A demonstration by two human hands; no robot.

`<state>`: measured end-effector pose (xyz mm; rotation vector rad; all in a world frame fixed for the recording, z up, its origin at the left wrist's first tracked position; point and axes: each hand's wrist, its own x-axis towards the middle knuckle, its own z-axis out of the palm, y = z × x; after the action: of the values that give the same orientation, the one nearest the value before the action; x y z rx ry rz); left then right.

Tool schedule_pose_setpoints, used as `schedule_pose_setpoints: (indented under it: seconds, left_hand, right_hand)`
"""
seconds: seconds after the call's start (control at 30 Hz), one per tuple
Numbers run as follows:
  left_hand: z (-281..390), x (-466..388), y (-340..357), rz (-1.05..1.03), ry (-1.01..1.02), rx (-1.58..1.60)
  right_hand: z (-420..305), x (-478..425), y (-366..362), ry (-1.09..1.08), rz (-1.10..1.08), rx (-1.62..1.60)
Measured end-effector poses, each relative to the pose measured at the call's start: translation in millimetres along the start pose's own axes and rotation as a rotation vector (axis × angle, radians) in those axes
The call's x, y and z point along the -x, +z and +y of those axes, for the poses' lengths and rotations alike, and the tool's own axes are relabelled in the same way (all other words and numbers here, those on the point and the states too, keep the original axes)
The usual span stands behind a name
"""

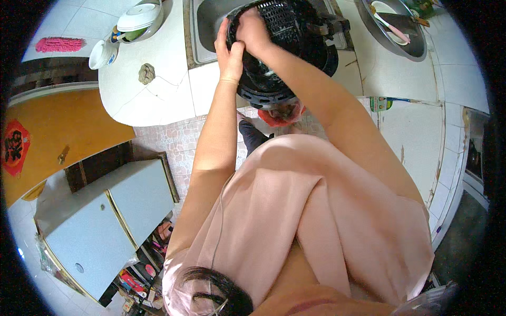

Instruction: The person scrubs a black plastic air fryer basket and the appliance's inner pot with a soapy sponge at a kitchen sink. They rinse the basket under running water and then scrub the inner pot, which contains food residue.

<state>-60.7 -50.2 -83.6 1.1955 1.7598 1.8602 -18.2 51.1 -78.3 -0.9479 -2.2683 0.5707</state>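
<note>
A black air fryer basket (290, 33) with a perforated grid sits tilted over the front of the metal sink (205, 37). White suds streak its inside wall, and its handle (334, 27) points to the right. My left hand (229, 53) grips the basket's left rim, thumb on the near side. Inside the basket, my right hand (253, 33) presses near the left wall. Its fingers are blurred and partly hidden, so whether it holds anything cannot be seen.
On the left counter are a wad of twine-like fibre (146, 74), a white cup (102, 55) and a bowl of dishes (139, 19). A metal basin (415, 49) with utensils stands right. Below the basket is a red bag-lined bin (280, 114). A pale cabinet (106, 221) stands left.
</note>
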Motion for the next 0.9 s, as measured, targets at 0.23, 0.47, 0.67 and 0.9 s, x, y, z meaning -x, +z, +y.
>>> schedule_pose_setpoints:
  seconds: [0.23, 0.47, 0.67, 0.9]
  left_hand:
    - [2.5, -0.7, 2.7, -0.003, -0.055, 0.011]
    - [2.5, 1.2, -1.2, -0.026, -0.068, -0.025]
    - [0.5, 1.8, 1.1, -0.019, -0.048, -0.036]
    - [4.4, 1.6, 1.1, 0.016, -0.115, 0.014]
  right_hand:
    - [27.9, 20.2, -8.7, -0.441, -0.376, -0.025]
    - [36.4, -3.3, -42.2, -0.464, -0.075, 0.222]
    - [16.0, 4.0, -11.7, -0.038, 0.173, 0.138]
    - [24.2, 34.0, -6.5, -0.380, -0.348, -0.088]
